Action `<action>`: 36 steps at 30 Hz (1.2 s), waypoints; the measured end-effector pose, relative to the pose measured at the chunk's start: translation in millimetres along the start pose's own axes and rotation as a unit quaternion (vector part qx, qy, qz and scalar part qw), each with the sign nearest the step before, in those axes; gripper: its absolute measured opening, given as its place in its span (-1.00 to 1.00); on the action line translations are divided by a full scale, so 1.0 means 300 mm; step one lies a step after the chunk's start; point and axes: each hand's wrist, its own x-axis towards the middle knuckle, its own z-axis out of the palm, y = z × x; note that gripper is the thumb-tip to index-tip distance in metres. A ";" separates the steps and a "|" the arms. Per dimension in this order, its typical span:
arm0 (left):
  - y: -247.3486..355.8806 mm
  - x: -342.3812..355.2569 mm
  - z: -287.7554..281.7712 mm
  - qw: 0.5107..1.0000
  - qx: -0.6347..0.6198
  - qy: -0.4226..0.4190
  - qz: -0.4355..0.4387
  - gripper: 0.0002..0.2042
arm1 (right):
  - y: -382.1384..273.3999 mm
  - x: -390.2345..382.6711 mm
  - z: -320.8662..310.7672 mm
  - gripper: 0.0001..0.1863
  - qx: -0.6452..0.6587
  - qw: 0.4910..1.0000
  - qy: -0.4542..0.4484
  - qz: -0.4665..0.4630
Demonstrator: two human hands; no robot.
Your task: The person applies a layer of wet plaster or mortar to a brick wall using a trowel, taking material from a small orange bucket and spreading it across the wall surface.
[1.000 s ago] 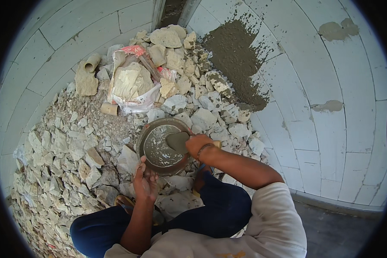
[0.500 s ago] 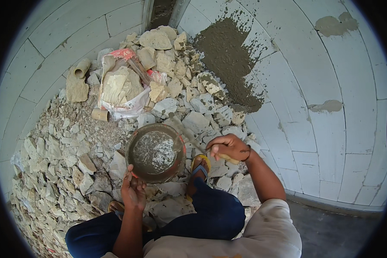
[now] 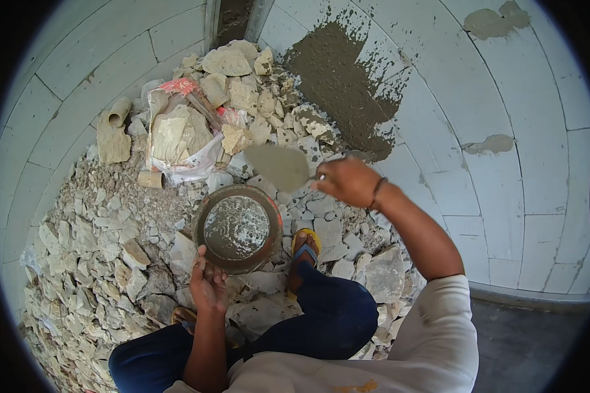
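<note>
A trowel with a broad, mortar-smeared blade is gripped by its handle in my right hand, its fingers wrapped round the handle. The blade hangs in the air above and just beyond a round basin. Wet grey mortar coats the basin's inside, around a paler wet patch at its bottom. At the basin's near-left rim, my left hand has its fingers curled up against the edge and holds it. A rough patch of fresh mortar with splatter round it covers the wall beyond the trowel.
Broken rubble lies under and around the basin. A torn bag with a large lump in it and short pipe pieces lie farther back. Pale block walls rise on both sides. My sandalled foot stands right of the basin.
My right hand has lifted the trowel from beside the basin's right rim, up and away toward the wall, its blade now turned broadside. My left hand stays at the basin's rim.
</note>
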 end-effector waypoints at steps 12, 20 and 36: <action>0.004 -0.011 -0.002 1.000 -0.008 -0.003 0.012 -0.66 | -0.177 0.078 0.554 -0.74 -0.038 0.997 0.045 -0.045; -0.008 0.005 0.004 1.000 0.010 0.007 0.009 -0.65 | 0.093 -0.206 0.315 -0.70 0.461 0.887 -0.028 -0.020; -0.006 -0.003 0.041 1.000 -0.001 0.022 0.019 -0.69 | 0.017 -0.124 -0.032 -0.76 -0.049 0.997 0.057 -0.015</action>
